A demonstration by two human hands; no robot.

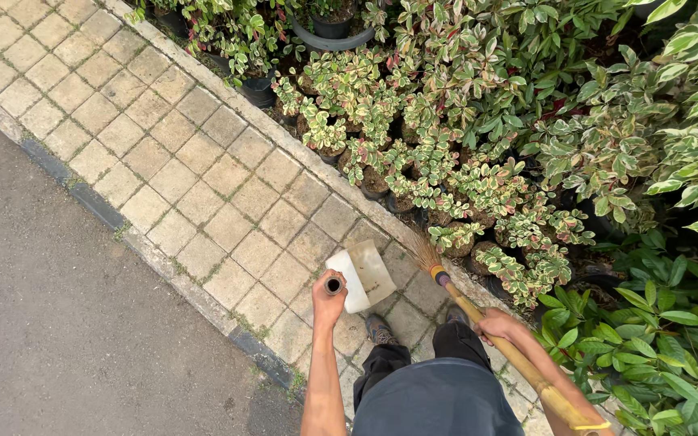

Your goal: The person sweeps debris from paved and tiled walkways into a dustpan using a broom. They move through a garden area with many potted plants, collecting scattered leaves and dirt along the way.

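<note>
I look down at a paved footpath. My left hand [329, 300] grips the top of a dark upright handle, seen end-on, of a white dustpan [363, 275] that rests on the pavers in front of my feet. My right hand [497, 324] is closed around the yellow wooden shaft of a broom [478, 319]. The broom's straw bristles [426, 254] touch the pavers at the edge of the plant bed, just right of the dustpan. My dark shoes and trousers [414, 355] show below.
Square paving stones [195, 178] run diagonally, bordered by a kerb [163, 258] and grey asphalt [50, 323] on the left. Potted variegated plants [462, 161] in dark pots crowd the right side, with green leafy plants [664, 339] lower right.
</note>
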